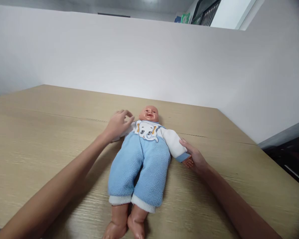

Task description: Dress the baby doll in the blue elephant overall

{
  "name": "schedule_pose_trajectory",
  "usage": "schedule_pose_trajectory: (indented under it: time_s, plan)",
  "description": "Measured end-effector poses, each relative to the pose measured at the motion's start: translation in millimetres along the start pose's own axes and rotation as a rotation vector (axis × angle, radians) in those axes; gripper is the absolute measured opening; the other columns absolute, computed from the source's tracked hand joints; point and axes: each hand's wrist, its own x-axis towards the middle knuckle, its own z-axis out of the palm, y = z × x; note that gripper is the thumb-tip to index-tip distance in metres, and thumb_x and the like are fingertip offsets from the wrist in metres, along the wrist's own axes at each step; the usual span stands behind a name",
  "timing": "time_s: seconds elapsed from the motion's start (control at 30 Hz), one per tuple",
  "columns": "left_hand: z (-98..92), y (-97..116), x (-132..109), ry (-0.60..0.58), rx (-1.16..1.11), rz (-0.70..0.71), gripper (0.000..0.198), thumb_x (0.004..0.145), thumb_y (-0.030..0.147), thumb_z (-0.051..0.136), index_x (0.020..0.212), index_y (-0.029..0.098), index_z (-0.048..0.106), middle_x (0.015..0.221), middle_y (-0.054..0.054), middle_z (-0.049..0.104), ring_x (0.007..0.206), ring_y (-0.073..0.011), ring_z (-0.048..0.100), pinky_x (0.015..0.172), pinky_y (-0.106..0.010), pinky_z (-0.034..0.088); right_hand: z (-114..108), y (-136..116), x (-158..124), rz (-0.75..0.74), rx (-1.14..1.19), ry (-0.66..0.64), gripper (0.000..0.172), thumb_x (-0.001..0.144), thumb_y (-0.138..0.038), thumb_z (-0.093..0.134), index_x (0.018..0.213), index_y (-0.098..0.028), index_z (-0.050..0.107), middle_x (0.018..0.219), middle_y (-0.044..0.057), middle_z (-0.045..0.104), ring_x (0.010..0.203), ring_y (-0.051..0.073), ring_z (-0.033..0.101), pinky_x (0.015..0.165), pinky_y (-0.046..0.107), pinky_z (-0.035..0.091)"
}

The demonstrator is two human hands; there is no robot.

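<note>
A bald baby doll [149, 159] lies on its back on the wooden table, head away from me and bare feet toward me. It wears light blue fleece with white sleeves and an elephant face on the chest. My left hand [119, 123] is over the doll's sleeve on the left, beside its shoulder, fingers curved and apart, with nothing visible between them. My right hand [193, 154] rests beside the doll's other forearm, thumb at the white sleeve near the blue cuff; its remaining fingers are mostly hidden behind the cuff and the doll's hand.
The light wood tabletop [52, 132] reaches a white wall [139, 56] at the back. Dark objects [291, 152] stand beyond the table's right edge. Above the wall, a green package [185, 18] and a dark-framed window show.
</note>
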Motion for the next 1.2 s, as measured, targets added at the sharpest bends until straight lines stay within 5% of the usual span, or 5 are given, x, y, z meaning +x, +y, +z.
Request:
schedule_pose_trajectory:
  time_s: [0.2, 0.7, 0.87, 1.07, 1.2]
  plan:
    - [-17.0, -42.4, -20.4, -0.221, -0.014, -0.282, 0.064, 0.099, 0.071, 0.040, 0.099, 0.017, 0.074, 0.116, -0.026, 0.080, 0.106, -0.0458, 0.073, 0.098, -0.056, 0.053, 14.6, -8.9, -7.2, 0.122, 0.113, -0.010, 0.036, 0.084, -0.046, 0.082, 0.114, -0.029, 0.076, 0.118, 0.002, 0.084, 0.092, 0.021, 0.079, 0.082, 0.028, 0.065]
    - [4.4, 13.7, -40.0, -0.221, -0.652, -0.295, 0.080, 0.097, 0.085, 0.046, 0.130, 0.020, 0.078, 0.132, -0.013, 0.081, 0.138, -0.0440, 0.066, 0.121, -0.053, 0.045, 74.9, -21.9, -24.1, 0.095, 0.254, 0.182, 0.053, 0.082, -0.041, 0.080, 0.132, -0.028, 0.066, 0.133, 0.003, 0.079, 0.119, 0.025, 0.076, 0.094, 0.031, 0.064]
    - [-22.1, 36.7, -62.4, -0.164, -0.819, -0.295, 0.061, 0.093, 0.076, 0.064, 0.121, 0.025, 0.082, 0.111, -0.010, 0.086, 0.128, -0.0458, 0.071, 0.113, -0.055, 0.053, 73.2, -55.7, -60.9, 0.077, 0.216, 0.206, 0.058, 0.081, -0.046, 0.082, 0.133, -0.028, 0.066, 0.102, 0.004, 0.081, 0.073, 0.021, 0.074, 0.053, 0.029, 0.057]
    - [-42.7, 84.0, -140.6, -0.107, -0.927, -0.296, 0.067, 0.099, 0.073, 0.056, 0.149, 0.031, 0.069, 0.152, -0.005, 0.070, 0.156, -0.0416, 0.049, 0.130, -0.056, 0.039, 53.6, -88.4, -141.9, 0.083, -0.003, 0.214, 0.078, 0.080, -0.064, 0.085, 0.147, -0.032, 0.059, 0.072, -0.001, 0.071, 0.036, 0.013, 0.047, 0.027, 0.026, 0.032]
    - [-20.3, 94.3, -237.5, 0.060, -0.771, -0.461, 0.064, 0.100, 0.070, 0.049, 0.160, 0.048, 0.055, 0.154, 0.004, 0.069, 0.150, -0.0399, 0.057, 0.123, -0.060, 0.050, 24.0, -90.4, -213.2, -0.184, -0.296, 0.211, 0.071, 0.083, -0.054, 0.088, 0.146, -0.037, 0.062, 0.111, 0.009, 0.080, 0.081, 0.027, 0.078, 0.055, 0.031, 0.063]
